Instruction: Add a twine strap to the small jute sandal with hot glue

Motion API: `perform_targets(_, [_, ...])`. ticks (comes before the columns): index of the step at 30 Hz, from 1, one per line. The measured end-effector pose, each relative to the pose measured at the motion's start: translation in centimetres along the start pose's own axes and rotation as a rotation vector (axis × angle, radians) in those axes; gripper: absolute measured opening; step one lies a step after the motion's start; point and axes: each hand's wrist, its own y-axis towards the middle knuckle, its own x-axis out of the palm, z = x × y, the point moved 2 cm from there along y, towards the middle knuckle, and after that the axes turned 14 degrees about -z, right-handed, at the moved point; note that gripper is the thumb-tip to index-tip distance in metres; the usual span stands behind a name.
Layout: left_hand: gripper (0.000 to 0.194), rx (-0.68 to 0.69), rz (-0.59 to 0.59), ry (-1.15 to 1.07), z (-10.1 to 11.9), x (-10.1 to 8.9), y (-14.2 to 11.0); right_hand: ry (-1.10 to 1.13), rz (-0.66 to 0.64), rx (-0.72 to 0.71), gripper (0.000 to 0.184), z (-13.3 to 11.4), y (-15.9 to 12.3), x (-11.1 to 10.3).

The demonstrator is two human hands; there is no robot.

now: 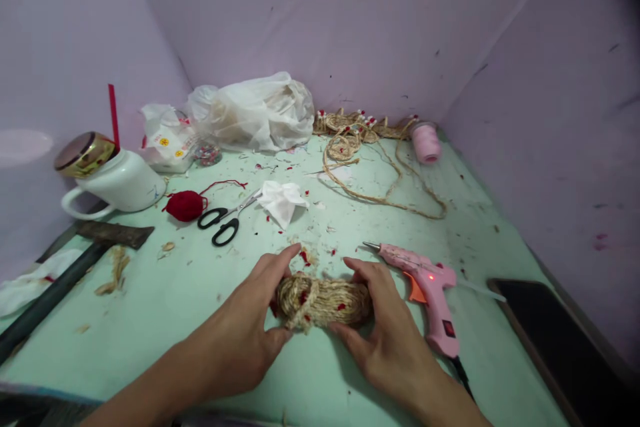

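Observation:
A jute-wrapped bundle with small red specks lies on the pale green table near its front edge. My left hand cups the bundle's left end, with the thumb underneath and the fingers curled over the top. My right hand wraps round its right end the same way. Both hands grip the bundle between them.
A pink glue gun with a lit red lamp lies just right of my right hand. Black scissors, a red yarn ball, a crumpled tissue and a hammer lie left. Loose jute cord, a pink spool, plastic bags and a white jug sit behind.

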Motion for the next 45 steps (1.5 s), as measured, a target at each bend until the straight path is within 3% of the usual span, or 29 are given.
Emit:
perform_targets(5, [0.074, 0.143, 0.058, -0.58, 0.2, -0.8, 2.2, 0.692, 0.014, 0.115, 0.052, 0.3, 0.5, -0.1])
perform_targets(8, [0.067, 0.221, 0.148, -0.833, 0.5, -2.0, 4.2, 0.884, 0.016, 0.117, 0.054, 0.3, 0.9, 0.2])
perform_targets(11, [0.049, 0.224, 0.239, -0.965, 0.5, -2.7, 6.2, 0.748, -0.084, 0.111, 0.05, 0.3, 0.9, 0.3])
perform_targets(13, [0.045, 0.168, 0.196, -1.022, 0.2, -2.7, 7.2, 0.505, -0.09, 0.148, 0.033, 0.6, 0.7, 0.0])
perform_targets(16, [0.041, 0.122, 0.135, -1.027, -0.3, -2.7, 8.1, 0.229, 0.157, 0.217, 0.022, 1.4, 0.4, -1.6])
perform_targets(18, [0.039, 0.112, 0.106, -1.023, -0.3, -2.8, 8.2, 0.278, 0.281, 0.223, 0.024, 1.6, 0.8, -2.6])
perform_targets(19, [0.038, 0.109, 0.093, -1.018, -0.3, -2.8, 8.1, 0.347, 0.279, 0.213, 0.027, 1.5, 1.2, -2.9])
perform_targets(21, [0.039, 0.108, 0.068, -0.995, 0.0, -2.6, 8.1, 0.493, 0.155, 0.164, 0.047, 1.0, 2.2, -2.9])
perform_targets(23, [0.036, 0.111, 0.059, -0.953, 0.3, -2.2, 8.1, 0.61, -0.086, 0.093, 0.066, 0.3, 3.3, -2.1])
perform_targets(25, [0.026, 0.108, 0.084, -0.889, 0.4, -1.8, 8.2, 0.664, -0.245, -0.021, 0.068, -0.3, 4.1, -1.2])
perform_targets(26, [0.021, 0.104, 0.104, -0.848, 0.4, -1.8, 8.2, 0.663, -0.258, -0.055, 0.062, -0.4, 4.3, -0.7])
perform_targets(28, [0.015, 0.09, 0.129, -0.763, 0.2, -2.1, 8.2, 0.659, -0.238, -0.036, 0.047, -0.1, 4.5, 0.0])
perform_targets(31, [0.014, 0.075, 0.059, -0.677, 0.1, -3.2, 7.8, 0.685, -0.143, 0.041, 0.034, 0.7, 4.3, 0.4])
perform_targets(33, [0.027, 0.07, -0.006, -0.584, 0.1, -4.0, 7.0, 0.67, -0.04, 0.096, 0.032, 1.2, 4.2, 0.4])
perform_targets(35, [0.045, 0.088, 0.047, -0.333, 0.4, -4.3, 6.0, 0.574, 0.066, 0.163, 0.033, 1.6, 4.0, 0.3])
perform_targets(38, [0.059, 0.101, 0.045, 0.058, 1.0, -2.8, 4.6, 0.323, 0.158, 0.195, 0.037, 1.4, 3.7, 0.1])
perform_targets(40, [0.061, 0.115, 0.107, 0.277, 1.4, -1.5, 4.0, 0.144, 0.16, 0.176, 0.036, 1.1, 3.4, -0.1])
perform_targets(45, [0.056, 0.056, 0.231, 0.39, 1.5, 0.3, 4.4, -0.145, 0.091, 0.191, 0.026, 0.2, 3.2, -0.5])
